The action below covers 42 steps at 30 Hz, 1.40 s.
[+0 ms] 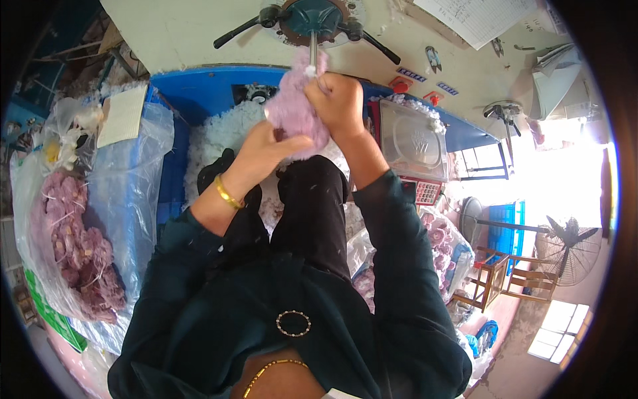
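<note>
A fluffy mauve plush piece (298,110) hangs at a metal tube (314,50) that points toward me from a round machine plate (312,20) on the cream panel. White stuffing shows where the tube meets the fabric. My right hand (337,105) is closed on the plush's upper right side, close to the tube. From below left, my left hand (269,147) grips the lower part of the plush between thumb and fingers. Part of its fingers is hidden behind the fabric.
Loose white stuffing (216,136) fills the blue bin (174,106) around my legs. At the left, a plastic bag (126,193) holds several mauve plush pieces (70,239). A weighing scale (415,143) stands at the right, with a fan (568,249) and wooden chair (495,282) beyond. Black handles (236,32) flank the tube.
</note>
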Each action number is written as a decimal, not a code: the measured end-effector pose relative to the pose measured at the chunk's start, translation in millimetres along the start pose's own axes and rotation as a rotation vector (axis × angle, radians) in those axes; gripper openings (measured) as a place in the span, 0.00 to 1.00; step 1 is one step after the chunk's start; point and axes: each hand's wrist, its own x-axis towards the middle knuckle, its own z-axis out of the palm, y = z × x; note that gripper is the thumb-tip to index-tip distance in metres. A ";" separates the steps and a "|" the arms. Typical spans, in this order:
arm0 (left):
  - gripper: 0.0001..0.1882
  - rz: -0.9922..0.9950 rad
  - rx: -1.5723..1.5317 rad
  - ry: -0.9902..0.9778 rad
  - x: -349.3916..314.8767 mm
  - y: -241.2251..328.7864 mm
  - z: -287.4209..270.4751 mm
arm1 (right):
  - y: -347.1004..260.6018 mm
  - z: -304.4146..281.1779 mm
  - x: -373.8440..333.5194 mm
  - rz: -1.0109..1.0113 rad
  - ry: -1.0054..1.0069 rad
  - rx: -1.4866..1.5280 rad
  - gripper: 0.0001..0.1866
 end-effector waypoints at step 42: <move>0.19 -0.298 -0.111 -0.217 19.8 1.5 -31.2 | -9.5 0.3 -9.9 0.094 0.035 0.162 0.12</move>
